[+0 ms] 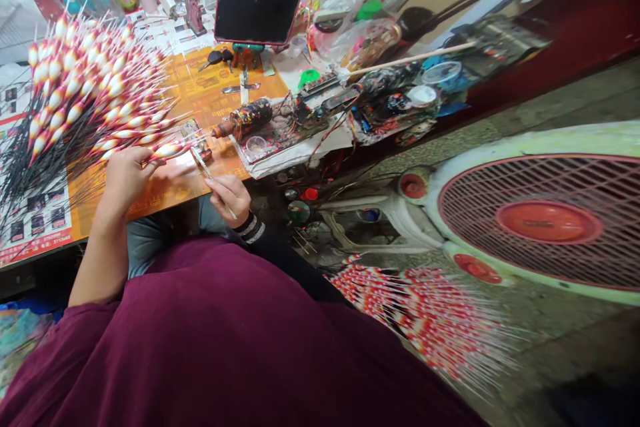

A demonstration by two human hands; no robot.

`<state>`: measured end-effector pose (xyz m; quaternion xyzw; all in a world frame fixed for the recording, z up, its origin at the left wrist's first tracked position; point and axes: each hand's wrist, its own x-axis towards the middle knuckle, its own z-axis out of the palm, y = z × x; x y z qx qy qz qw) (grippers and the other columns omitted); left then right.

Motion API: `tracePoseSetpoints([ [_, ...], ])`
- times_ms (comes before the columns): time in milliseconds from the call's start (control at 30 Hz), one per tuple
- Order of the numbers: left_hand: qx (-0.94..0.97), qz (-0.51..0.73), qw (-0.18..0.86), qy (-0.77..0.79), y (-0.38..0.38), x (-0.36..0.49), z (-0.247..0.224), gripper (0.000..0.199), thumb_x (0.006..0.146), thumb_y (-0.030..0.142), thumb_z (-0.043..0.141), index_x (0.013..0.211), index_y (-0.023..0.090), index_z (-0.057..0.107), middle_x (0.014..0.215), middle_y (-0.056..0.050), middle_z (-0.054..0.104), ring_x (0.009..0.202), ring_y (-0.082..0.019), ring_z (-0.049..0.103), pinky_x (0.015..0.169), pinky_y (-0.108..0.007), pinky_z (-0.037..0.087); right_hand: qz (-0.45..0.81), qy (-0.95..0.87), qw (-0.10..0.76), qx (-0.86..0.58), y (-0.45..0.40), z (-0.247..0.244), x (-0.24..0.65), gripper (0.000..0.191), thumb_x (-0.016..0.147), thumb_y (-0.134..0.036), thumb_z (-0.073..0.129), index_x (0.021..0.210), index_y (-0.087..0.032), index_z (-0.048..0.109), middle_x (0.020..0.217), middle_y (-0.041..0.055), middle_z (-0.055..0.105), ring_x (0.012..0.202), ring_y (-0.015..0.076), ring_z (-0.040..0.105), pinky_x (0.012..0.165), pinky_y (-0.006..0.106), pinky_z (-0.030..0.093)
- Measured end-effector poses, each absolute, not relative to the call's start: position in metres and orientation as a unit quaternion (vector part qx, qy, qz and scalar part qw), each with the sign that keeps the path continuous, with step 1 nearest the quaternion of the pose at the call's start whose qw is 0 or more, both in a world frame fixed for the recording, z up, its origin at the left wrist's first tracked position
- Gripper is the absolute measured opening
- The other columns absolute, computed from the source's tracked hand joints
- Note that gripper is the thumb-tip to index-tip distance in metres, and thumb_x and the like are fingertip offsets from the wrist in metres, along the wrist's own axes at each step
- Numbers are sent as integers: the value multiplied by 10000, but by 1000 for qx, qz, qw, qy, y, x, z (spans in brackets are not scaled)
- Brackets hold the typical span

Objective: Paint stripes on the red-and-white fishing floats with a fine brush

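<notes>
Between its thumb and fingers, my left hand [129, 177] pinches a white, yellow and red painted float [171, 149]. The float's thin tip points right, toward the copper-coloured nose of a paint-spattered motor [253, 117]; whether they touch is too small to tell. A slim brush [201, 163] is held in my right hand [230, 199], its upper end close to the float's right side. Just behind the brush lies a small paint-stained block [196, 137]. A big bundle of similar floats [85, 80] with dark stems rests left of my left hand.
A phone [257, 17] stands at the back of the orange-covered table [200, 70], with keys [216, 59] before it. Paint-covered tools and cups [423, 95] crowd the right side. On the floor are a large fan [540, 213] and more floats [430, 320].
</notes>
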<state>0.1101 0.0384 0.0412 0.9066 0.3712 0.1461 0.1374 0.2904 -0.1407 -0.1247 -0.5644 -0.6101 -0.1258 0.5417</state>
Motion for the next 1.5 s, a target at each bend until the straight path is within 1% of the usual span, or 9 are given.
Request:
tracePoseSetpoints([
  [133, 905, 149, 140, 374, 38, 109, 40, 264, 879, 324, 774, 685, 199, 645, 710, -23, 629, 672, -179, 544, 670, -324, 352, -122, -611, 522, -582, -142, -125, 290, 420, 1106, -342, 444, 1237, -151, 795, 1094, 149, 796, 1039, 203, 717, 983, 367, 604],
  [333, 904, 147, 138, 377, 37, 107, 41, 246, 879, 319, 772, 696, 198, 660, 722, -23, 647, 665, -178, 543, 659, -326, 343, -135, -605, 539, -569, -141, -123, 289, 371, 1089, -296, 486, 1253, -165, 791, 1102, 142, 798, 1051, 198, 721, 1003, 358, 596],
  [533, 903, 146, 138, 380, 36, 107, 43, 246, 877, 307, 773, 689, 195, 659, 711, -22, 646, 667, -176, 548, 657, -318, 343, -131, -603, 543, -570, -141, -121, 289, 355, 1087, -296, 504, 1253, -166, 789, 1099, 139, 803, 1044, 197, 735, 998, 359, 599],
  [733, 902, 147, 137, 383, 35, 108, 43, 158, 871, 289, 765, 750, 200, 718, 731, -23, 667, 673, -180, 556, 659, -318, 354, -98, -604, 544, -574, -143, -122, 288, 358, 1087, -321, 512, 1307, -185, 758, 1137, 136, 803, 1078, 222, 735, 1017, 384, 603],
  [933, 906, 141, 135, 376, 39, 109, 41, 225, 885, 331, 760, 716, 204, 682, 738, -34, 675, 688, -187, 558, 656, -319, 353, -97, -600, 520, -600, -141, -124, 287, 394, 1081, -336, 466, 1277, -187, 774, 1121, 138, 806, 1037, 227, 726, 995, 399, 625],
  [1100, 913, 130, 110, 371, 37, 111, 42, 189, 918, 274, 701, 742, 208, 689, 780, -55, 702, 766, -212, 601, 677, -326, 362, -143, -593, 550, -571, -141, -123, 289, 362, 1057, -262, 485, 1258, -193, 778, 1040, 116, 807, 977, 204, 740, 925, 379, 647],
  [1200, 919, 116, 107, 360, 37, 103, 47, 163, 943, 244, 655, 789, 213, 699, 822, -54, 723, 794, -218, 631, 695, -332, 381, -116, -589, 564, -567, -143, -126, 291, 344, 1051, -280, 503, 1247, -231, 781, 1025, 95, 807, 958, 217, 762, 890, 407, 664],
  [1433, 911, 132, 14, 391, 48, 62, 58, 176, 983, 230, 569, 810, 220, 597, 934, -88, 694, 924, -256, 628, 769, -347, 414, -103, -591, 584, -547, -146, -128, 293, 330, 1029, -276, 541, 1242, -242, 791, 1022, 95, 811, 931, 227, 773, 860, 424, 680],
  [1500, 911, 128, 14, 392, 51, 56, 55, 162, 991, 236, 548, 836, 217, 594, 986, -99, 687, 946, -257, 626, 778, -344, 423, -102, -590, 593, -538, -147, -126, 293, 333, 1028, -272, 551, 1264, -250, 785, 1034, 92, 813, 941, 230, 773, 866, 428, 680],
])
